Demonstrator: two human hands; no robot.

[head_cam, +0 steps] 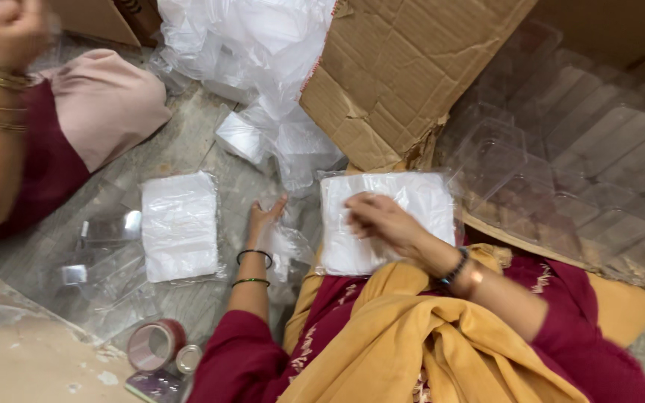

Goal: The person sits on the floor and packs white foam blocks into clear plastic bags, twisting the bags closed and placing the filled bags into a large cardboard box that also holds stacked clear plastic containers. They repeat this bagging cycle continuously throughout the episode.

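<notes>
Fingers (360,209) of the right hand (382,224) lie flat and spread on the white pack (412,201), pressing it down on the lap at twelve o'clock. Left hand (263,216), at nine o'clock of it, rests loosely curled on crumpled plastic (285,246). Looks like sorting packs; lifting this one would need a firm pinch. Clear trays (561,164) at three o'clock blur together, uncountable. Another person's hand (9,33) is cut off, far upper left.

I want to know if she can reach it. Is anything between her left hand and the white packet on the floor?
Nothing visible. Her left hand rests on the floor, and only bare floor separates it from the white packet.
</notes>
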